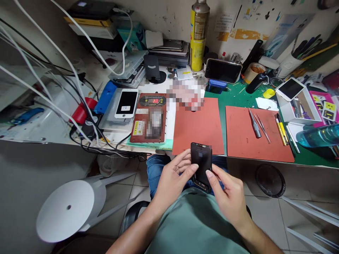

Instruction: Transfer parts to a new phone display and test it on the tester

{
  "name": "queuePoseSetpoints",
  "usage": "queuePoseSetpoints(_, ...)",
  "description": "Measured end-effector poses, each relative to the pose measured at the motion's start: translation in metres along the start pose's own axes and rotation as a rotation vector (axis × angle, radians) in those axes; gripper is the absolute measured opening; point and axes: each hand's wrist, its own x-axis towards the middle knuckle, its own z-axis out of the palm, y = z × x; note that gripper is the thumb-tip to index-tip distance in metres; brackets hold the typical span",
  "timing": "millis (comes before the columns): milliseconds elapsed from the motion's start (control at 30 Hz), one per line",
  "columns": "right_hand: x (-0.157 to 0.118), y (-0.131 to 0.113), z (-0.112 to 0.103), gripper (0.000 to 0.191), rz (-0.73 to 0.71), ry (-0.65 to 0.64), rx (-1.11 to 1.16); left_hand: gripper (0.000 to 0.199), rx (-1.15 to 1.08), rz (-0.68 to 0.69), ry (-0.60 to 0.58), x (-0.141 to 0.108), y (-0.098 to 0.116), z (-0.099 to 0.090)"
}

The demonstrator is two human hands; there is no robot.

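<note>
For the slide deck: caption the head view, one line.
Left hand and right hand hold a black phone display assembly by the front edge of a cluttered workbench.

A yellow can (pixel 198 38) stands near the wall (pixel 169 16) — farther right, a teal bottle (pixel 319 136).

Work area set against a pale wall (pixel 169 21), which bears orange patches (pixel 247 34), dark specks and a small printed notice (pixel 225 22). A long workbench (pixel 239 97) runs along the wall, largely white at left and green at right. Below lies a floor (pixel 267 215) of light tiles with visible joints. At left, a round white stool (pixel 66 222); at right, pale furniture legs (pixel 309 211). The bench top is brightly lit, the space beneath shaded.
</note>
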Motion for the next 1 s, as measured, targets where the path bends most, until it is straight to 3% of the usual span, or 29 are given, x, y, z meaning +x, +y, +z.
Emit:
queuePoseSetpoints(133,-0.003,-0.016,0.018,0.029,-0.452,0.104,-0.273,0.072,-0.034,0.054,-0.147,0.0,0.004,-0.001)
queuePoseSetpoints(267,-0.007,-0.026,0.031,0.036,-0.637,0.119,-0.388,0.057,-0.157,0.097,-0.22,-0.002,0.001,-0.003)
queuePoseSetpoints(333,-0.009,-0.028,0.03,0.034,-0.662,0.102,-0.312,0.059,-0.281,0.057,-0.238,-0.005,0.002,-0.005)
queuePoseSetpoints(500,-0.015,-0.031,0.019,0.024,-0.637,0.117,-0.13,0.085,-0.54,-0.177,-0.296,-0.01,0.009,-0.009)
queuePoseSetpoints(800,-0.018,-0.018,0.019,0.014,-0.535,0.105,-0.192,0.083,-0.575,-0.19,-0.337,-0.006,0.005,-0.011)
queuePoseSetpoints(1000,-0.015,-0.024,0.021,0.025,-0.551,0.087,-0.159,0.09,-0.547,-0.198,-0.319,-0.007,0.014,-0.003)
